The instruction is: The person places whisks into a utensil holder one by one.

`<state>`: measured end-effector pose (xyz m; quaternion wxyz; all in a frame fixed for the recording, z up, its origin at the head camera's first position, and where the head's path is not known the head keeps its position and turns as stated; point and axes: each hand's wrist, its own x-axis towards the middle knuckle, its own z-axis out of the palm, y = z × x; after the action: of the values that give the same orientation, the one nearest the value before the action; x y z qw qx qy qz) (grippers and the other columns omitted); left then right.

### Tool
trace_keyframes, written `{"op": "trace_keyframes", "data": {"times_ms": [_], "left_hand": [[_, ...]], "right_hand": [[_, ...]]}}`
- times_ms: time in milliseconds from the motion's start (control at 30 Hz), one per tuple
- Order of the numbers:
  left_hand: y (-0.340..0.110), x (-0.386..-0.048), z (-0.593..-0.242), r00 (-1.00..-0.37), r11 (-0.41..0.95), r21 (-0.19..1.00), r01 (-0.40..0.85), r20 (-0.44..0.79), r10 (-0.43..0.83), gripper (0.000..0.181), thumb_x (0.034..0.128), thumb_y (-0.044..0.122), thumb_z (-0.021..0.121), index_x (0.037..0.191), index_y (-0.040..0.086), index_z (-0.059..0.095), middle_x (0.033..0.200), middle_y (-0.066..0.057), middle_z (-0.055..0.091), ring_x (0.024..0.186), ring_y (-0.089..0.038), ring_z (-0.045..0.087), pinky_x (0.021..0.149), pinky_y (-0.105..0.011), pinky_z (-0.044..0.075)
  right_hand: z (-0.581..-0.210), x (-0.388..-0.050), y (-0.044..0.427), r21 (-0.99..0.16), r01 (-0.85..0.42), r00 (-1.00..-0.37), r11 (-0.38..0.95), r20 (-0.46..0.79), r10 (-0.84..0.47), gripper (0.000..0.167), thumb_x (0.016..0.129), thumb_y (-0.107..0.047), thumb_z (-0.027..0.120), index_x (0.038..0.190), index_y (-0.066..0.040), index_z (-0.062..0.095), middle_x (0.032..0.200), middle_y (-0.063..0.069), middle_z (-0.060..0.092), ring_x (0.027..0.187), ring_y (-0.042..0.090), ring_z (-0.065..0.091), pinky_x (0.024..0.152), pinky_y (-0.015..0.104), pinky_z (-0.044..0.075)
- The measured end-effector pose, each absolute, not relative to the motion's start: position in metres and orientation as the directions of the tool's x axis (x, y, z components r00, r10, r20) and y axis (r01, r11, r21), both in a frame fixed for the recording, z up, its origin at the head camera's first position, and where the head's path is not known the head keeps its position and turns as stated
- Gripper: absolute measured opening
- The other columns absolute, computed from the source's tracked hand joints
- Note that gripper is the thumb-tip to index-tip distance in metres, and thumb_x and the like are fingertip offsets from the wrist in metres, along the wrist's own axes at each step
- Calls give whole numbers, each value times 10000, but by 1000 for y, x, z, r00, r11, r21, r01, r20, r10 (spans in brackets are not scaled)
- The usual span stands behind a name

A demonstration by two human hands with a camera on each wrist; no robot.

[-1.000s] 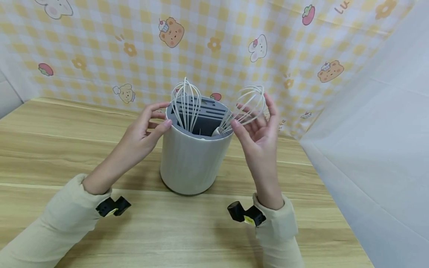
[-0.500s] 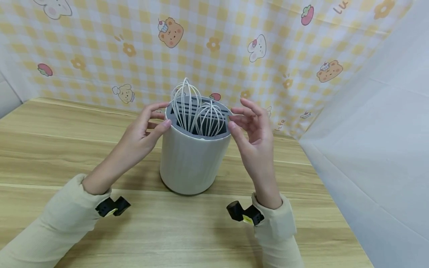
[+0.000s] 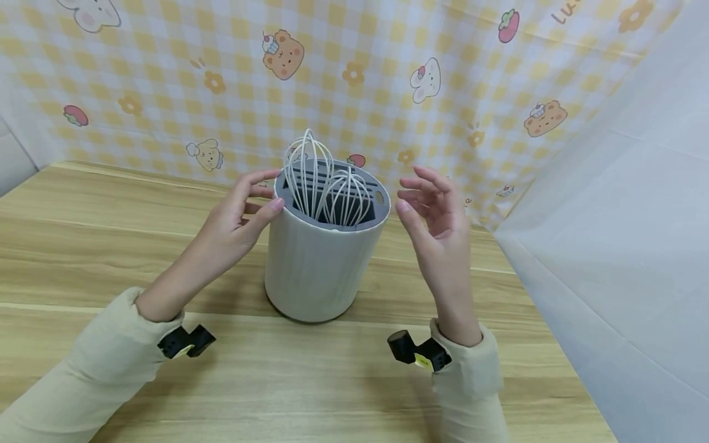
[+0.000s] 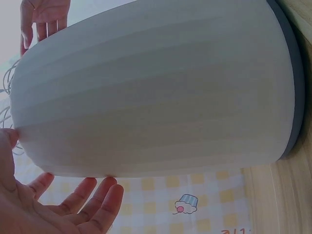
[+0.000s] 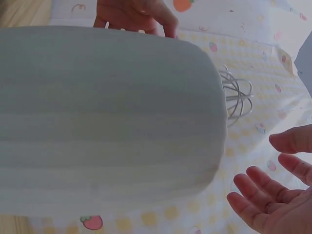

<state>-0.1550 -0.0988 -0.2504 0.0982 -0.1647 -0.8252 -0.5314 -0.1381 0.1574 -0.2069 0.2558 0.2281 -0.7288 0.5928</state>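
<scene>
In the head view a white cylindrical utensil holder (image 3: pixel 324 271) with a grey slotted top stands upright on the table. Two whisks rest in its large front compartment: a taller whisk (image 3: pixel 308 175) on the left and a smaller whisk (image 3: pixel 348 197) on the right, wire loops up, handles hidden inside. My left hand (image 3: pixel 238 212) holds the holder's left side near the rim, thumb in front and fingertips farther back. To the right of the rim, my right hand (image 3: pixel 437 215) hovers apart from the holder with loosely bent fingers and nothing between them.
The holder stands on a wood-grain table (image 3: pixel 310 381). Behind hangs a yellow checked curtain (image 3: pixel 354 37) with cartoon prints. A white sheet (image 3: pixel 620 184) bounds the table on the right. Each sleeve carries a small black wrist camera (image 3: pixel 185 341).
The smaller whisk, tilted in my right hand earlier, has dropped upright into the holder. My right hand has released it and drawn back to the right. My left hand has stayed put.
</scene>
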Motion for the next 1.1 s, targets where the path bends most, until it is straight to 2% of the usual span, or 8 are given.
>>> {"op": "trace_keyframes", "data": {"times_ms": [533, 933, 1100], "left_hand": [[-102, -154, -247, -916, 382, 834, 397, 333, 224, 503, 962, 393, 458, 1431, 283, 310, 1312, -145, 467, 1112, -335, 542, 855, -522, 477], [-107, -152, -245, -901, 406, 807, 429, 352, 252, 510, 963, 339, 483, 1435, 232, 322, 1318, -161, 473, 1116, -345, 544, 903, -544, 457], [-114, -148, -251, -884, 438, 768, 467, 406, 232, 487, 960, 280, 506, 1418, 193, 367, 1318, -150, 495, 1122, -324, 538, 914, -516, 447]], "right_hand": [[-203, -141, 189, -786, -584, -802, 202, 597, 3, 411, 862, 10, 605, 1251, -51, 487, 1166, 138, 558, 1059, 246, 543, 911, 262, 469], [-206, -144, 194, -775, -534, -841, 338, 529, -117, 428, 869, 23, 589, 1275, -2, 456, 1191, 59, 523, 1081, 199, 509, 925, 251, 447], [-207, -145, 195, -754, -540, -837, 373, 526, -148, 415, 870, 38, 583, 1265, 38, 457, 1218, 99, 521, 1088, 162, 520, 928, 231, 452]]}}
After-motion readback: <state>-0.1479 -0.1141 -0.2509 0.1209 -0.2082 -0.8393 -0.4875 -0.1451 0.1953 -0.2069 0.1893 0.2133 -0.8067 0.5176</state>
